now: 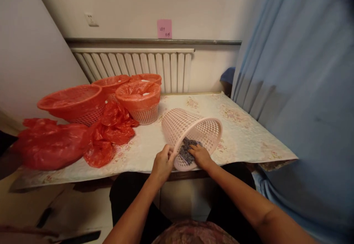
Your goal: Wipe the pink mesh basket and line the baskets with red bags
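A pale pink perforated plastic basket [177, 124] lies on its side on the table, its mouth turned toward me. My left hand [163, 162] grips the rim at its near left, thumb and fingers closed around the edge. Inside the mouth, my right hand [201, 156] presses a dark grey speckled cloth [186, 151] against the basket's inner wall. The fingers of that hand are bent over the cloth, and their tips partly sink into it.
Several baskets lined with red plastic bags [138, 96] stand at the back left. A filled red bag [55, 144] and a crumpled red bag [113, 133] lie before them. A floral cloth covers the table [243, 140]. Behind is a radiator [135, 63]; a blue curtain [298, 89] hangs at right.
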A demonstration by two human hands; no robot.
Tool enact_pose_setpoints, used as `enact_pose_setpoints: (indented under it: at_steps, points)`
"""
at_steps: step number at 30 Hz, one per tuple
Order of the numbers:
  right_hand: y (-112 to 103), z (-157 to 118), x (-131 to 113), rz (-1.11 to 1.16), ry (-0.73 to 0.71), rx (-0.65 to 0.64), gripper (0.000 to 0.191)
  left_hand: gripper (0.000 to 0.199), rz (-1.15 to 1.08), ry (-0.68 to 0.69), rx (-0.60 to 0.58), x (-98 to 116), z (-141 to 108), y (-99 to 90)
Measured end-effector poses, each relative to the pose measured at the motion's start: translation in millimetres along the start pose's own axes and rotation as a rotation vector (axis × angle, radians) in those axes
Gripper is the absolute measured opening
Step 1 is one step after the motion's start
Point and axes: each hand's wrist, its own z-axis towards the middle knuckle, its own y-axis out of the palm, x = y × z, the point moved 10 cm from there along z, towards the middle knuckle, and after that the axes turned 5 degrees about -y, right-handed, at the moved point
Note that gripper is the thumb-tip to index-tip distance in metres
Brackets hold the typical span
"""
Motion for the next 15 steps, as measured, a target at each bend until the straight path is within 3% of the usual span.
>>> enact_pose_setpoints:
  at_steps: [3,6,9,11,13,15]
  points:
    - [1,-4,4,-0.012,0.052,0.023,0.037,0.016,-0.083,-0.050,0.110,-5,-9,4.1]
    - [5,-7,3,0.004,0.101,0.050,0.040,0.019,-0.131,-0.138,0.174,-42,-31,26.4]
    - [6,-8,1,0.045,0.133,0.076,0.040,0.017,-0.237,-0.295,0.054,-94,-49,67.8]
    - [6,-7,-1,0.078,0.154,0.094,0.042,0.022,-0.298,-0.381,-0.008,-117,-55,86.7]
    - [8,-3,-6,0.112,0.177,0.112,0.045,0.024,-0.314,-0.402,-0.010,-123,-53,89.4]
    - [12,3,-18,0.150,0.189,0.130,0.048,0.023,-0.281,-0.338,0.032,-112,-47,77.3]
